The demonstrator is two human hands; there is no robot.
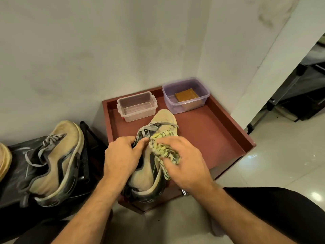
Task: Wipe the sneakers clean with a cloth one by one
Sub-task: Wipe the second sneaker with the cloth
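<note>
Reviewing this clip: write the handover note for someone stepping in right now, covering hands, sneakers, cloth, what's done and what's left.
Left hand grips the sneaker in hand at its collar and tongue, over the red tray.
Right hand presses the yellow cloth against that sneaker's side.
Second sneaker lies on the dark stand to the left, untouched now and looking soiled.
Done: wiping of the first sneaker is under way; how much is clean cannot be told.
Left: finish this one, then wipe the second.

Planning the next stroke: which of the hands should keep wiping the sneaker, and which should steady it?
Right hand: it grips the yellow cloth against the sneaker on the red tray. The left hand holds the sneaker at the laces, so it looks better placed to steady.
</note>
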